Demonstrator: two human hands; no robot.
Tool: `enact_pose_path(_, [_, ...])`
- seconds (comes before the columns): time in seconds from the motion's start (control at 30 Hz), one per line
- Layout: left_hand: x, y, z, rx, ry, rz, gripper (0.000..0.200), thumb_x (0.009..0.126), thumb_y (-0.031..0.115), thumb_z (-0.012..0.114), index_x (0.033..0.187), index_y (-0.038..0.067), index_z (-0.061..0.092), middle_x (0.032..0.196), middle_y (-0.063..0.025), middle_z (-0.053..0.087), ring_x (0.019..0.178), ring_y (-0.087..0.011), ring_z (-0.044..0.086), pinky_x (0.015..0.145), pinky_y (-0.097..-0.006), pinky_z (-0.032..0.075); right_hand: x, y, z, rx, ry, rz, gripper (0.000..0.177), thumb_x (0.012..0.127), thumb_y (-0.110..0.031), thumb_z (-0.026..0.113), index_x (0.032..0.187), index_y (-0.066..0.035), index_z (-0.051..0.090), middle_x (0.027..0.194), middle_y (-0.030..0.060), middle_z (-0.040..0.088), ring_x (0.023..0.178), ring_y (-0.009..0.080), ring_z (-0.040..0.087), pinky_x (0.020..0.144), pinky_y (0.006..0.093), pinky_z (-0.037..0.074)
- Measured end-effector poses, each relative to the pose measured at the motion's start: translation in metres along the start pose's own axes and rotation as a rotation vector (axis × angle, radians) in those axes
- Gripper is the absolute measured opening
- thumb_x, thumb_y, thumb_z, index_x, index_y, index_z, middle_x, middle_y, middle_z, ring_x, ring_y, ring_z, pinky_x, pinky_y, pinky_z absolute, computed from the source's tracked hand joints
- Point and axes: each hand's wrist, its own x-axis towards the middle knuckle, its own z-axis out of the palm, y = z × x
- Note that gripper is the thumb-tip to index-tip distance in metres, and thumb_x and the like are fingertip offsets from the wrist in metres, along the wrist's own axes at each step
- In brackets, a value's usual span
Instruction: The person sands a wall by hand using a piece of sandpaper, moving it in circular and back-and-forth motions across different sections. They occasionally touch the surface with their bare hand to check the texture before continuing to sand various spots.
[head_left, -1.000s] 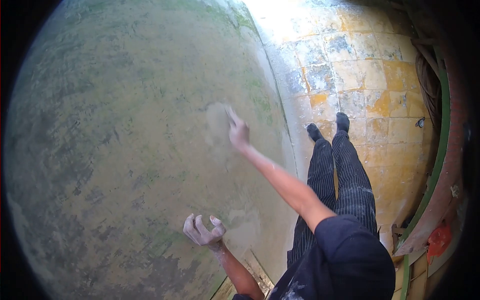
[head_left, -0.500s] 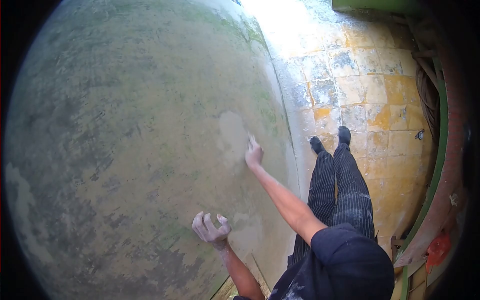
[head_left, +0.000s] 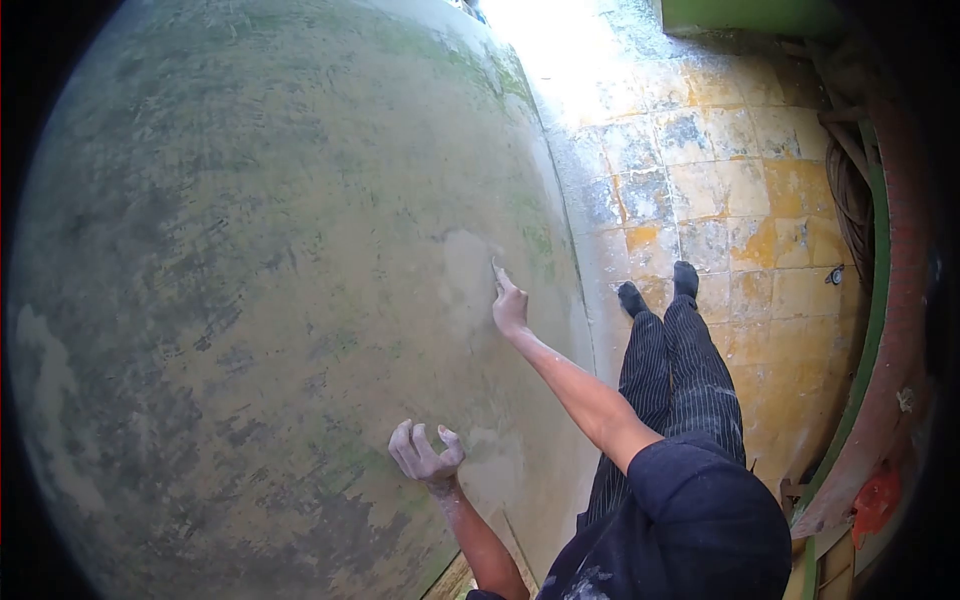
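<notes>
My right hand (head_left: 510,305) is closed around a thin scraper (head_left: 495,263), seen nearly edge-on at the wall, its index finger stretched along it. Just left of its tip, a smooth pale patch of filler (head_left: 467,262) stands out on the stained, greenish-grey wall (head_left: 300,250). Lower down, my left hand (head_left: 427,455) is raised in front of the wall, coated with whitish dust. Its fingers are curled but apart, and nothing shows between them. Another pale patch (head_left: 495,455) lies on the wall right of that hand.
Along the wall's foot runs a worn yellow and grey tiled floor (head_left: 740,190), where my feet (head_left: 660,285) stand in dark socks. A coiled hose or cable (head_left: 848,205) hangs at the right, near a green-edged ledge (head_left: 872,330). Below is a red plastic bag (head_left: 877,503).
My right hand has tilted slightly, and more of the scraper's thin edge shows above its fingers. My left hand keeps nearly the same pose. The view has shifted a little.
</notes>
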Motion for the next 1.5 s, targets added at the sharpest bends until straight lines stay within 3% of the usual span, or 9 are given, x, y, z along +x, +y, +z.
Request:
enact_pose_path(0.07, [-0.001, 0.001, 0.003, -0.007, -0.003, -0.004, 0.020, 0.071, 0.013, 0.064, 0.084, -0.001, 0.058, 0.098, -0.0172, 0.059, 0.091, -0.0355, 0.058, 0.078, -0.0470, 0.049, -0.007, -0.015, 0.019, 0.077, 0.165, -0.439, 0.054, 0.083, 0.011, 0.047, 0.133, -0.005, 0.060, 0.132, 0.0200, 0.060, 0.125, 0.0299, 0.057, 0.104, 0.0380, 0.047])
enact_pose_path(0.23, [-0.003, -0.001, 0.004, -0.001, 0.032, 0.015, 0.020, 0.072, 0.014, 0.063, 0.084, -0.001, 0.058, 0.098, -0.0172, 0.059, 0.090, -0.0354, 0.059, 0.078, -0.0468, 0.049, -0.027, -0.105, 0.016, 0.188, -0.115, -1.056, 0.056, 0.079, 0.012, 0.045, 0.129, -0.004, 0.064, 0.132, 0.0194, 0.061, 0.132, 0.0315, 0.052, 0.111, 0.0400, 0.041])
enact_pose_path(0.43, [-0.005, -0.002, 0.005, 0.002, 0.021, -0.004, 0.020, 0.073, 0.015, 0.062, 0.084, -0.001, 0.059, 0.097, -0.0177, 0.060, 0.090, -0.0358, 0.059, 0.077, -0.0471, 0.050, 0.060, 0.007, 0.009, 0.082, 0.011, -0.444, 0.059, 0.078, 0.014, 0.042, 0.132, -0.003, 0.060, 0.139, 0.0173, 0.054, 0.134, 0.0275, 0.048, 0.111, 0.0333, 0.040])
enact_pose_path(0.57, [-0.005, 0.001, 0.004, -0.002, 0.011, -0.015, 0.020, 0.073, 0.015, 0.062, 0.084, -0.001, 0.059, 0.098, -0.0176, 0.060, 0.090, -0.0358, 0.059, 0.078, -0.0473, 0.050, 0.024, -0.004, 0.015, -0.016, -0.147, -0.533, 0.053, 0.078, 0.012, 0.045, 0.128, 0.002, 0.061, 0.132, 0.0215, 0.059, 0.127, 0.0301, 0.056, 0.106, 0.0329, 0.045])
enact_pose_path(0.73, [-0.005, 0.000, 0.004, 0.046, 0.012, -0.011, 0.021, 0.074, 0.017, 0.062, 0.085, -0.002, 0.060, 0.098, -0.0174, 0.060, 0.090, -0.0358, 0.059, 0.078, -0.0473, 0.050, -0.010, -0.058, -0.007, 0.012, -0.258, -1.292, 0.047, 0.080, 0.005, 0.051, 0.125, 0.003, 0.063, 0.124, 0.0226, 0.064, 0.115, 0.0349, 0.063, 0.099, 0.0369, 0.050])
enact_pose_path(0.93, [-0.008, 0.000, 0.004, 0.067, 0.005, -0.027, 0.022, 0.075, 0.018, 0.062, 0.085, -0.001, 0.061, 0.099, -0.0168, 0.062, 0.090, -0.0351, 0.060, 0.078, -0.0465, 0.051, 0.067, 0.004, 0.016, 0.020, 0.129, -0.557, 0.055, 0.076, 0.006, 0.047, 0.129, 0.000, 0.061, 0.136, 0.0211, 0.057, 0.130, 0.0342, 0.052, 0.109, 0.0417, 0.043])
enact_pose_path(1.13, [0.000, 0.009, 0.018, 0.012, 0.030, -0.041, 0.025, 0.075, 0.024, 0.061, 0.083, 0.001, 0.062, 0.093, -0.0136, 0.064, 0.085, -0.0326, 0.060, 0.075, -0.0455, 0.051, -0.004, -0.056, 0.001, 0.093, -0.183, -1.008, 0.060, 0.071, 0.009, 0.052, 0.129, -0.003, 0.063, 0.134, 0.0216, 0.058, 0.129, 0.0349, 0.053, 0.109, 0.0414, 0.043])
enact_pose_path(1.37, [0.000, 0.033, 0.056, -0.175, 0.013, -0.069, 0.020, 0.070, 0.017, 0.062, 0.080, 0.000, 0.063, 0.088, -0.0142, 0.066, 0.079, -0.0334, 0.061, 0.073, -0.0439, 0.050, 0.080, -0.011, -0.001, 0.028, 0.021, -0.702, 0.065, 0.070, 0.019, 0.046, 0.129, -0.004, 0.064, 0.133, 0.0213, 0.059, 0.130, 0.0322, 0.053, 0.111, 0.0387, 0.042])
enact_pose_path(1.5, [-0.004, 0.036, 0.075, -0.216, 0.010, -0.037, 0.018, 0.074, 0.020, 0.063, 0.078, 0.002, 0.063, 0.085, -0.0113, 0.066, 0.075, -0.0310, 0.062, 0.068, -0.0412, 0.053, 0.019, -0.045, -0.004, 0.080, -0.207, -1.057, 0.060, 0.074, 0.016, 0.048, 0.128, -0.003, 0.064, 0.136, 0.0181, 0.058, 0.133, 0.0302, 0.051, 0.111, 0.0386, 0.042])
